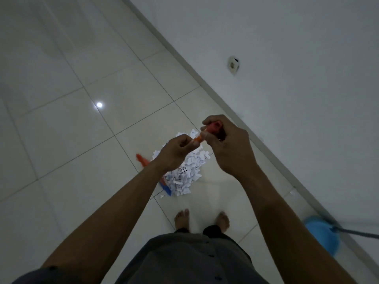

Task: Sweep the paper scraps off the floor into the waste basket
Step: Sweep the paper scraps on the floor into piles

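Observation:
A heap of white paper scraps (191, 168) lies on the pale tiled floor (82, 130), just ahead of my bare feet (181, 219). An orange and blue broom head (142, 160) shows at the heap's left edge, partly hidden by my left forearm. Its orange handle (198, 138) rises toward the camera. My left hand (176, 152) pinches the handle a little below the top. My right hand (229, 146) grips the handle's red end cap (215, 127). No waste basket can be told for certain.
A white wall with a grey skirting (235, 111) runs diagonally on the right, with a socket (233, 64) on it. A blurred blue object (322, 232) with a grey rod (361, 233) stands by the wall at lower right.

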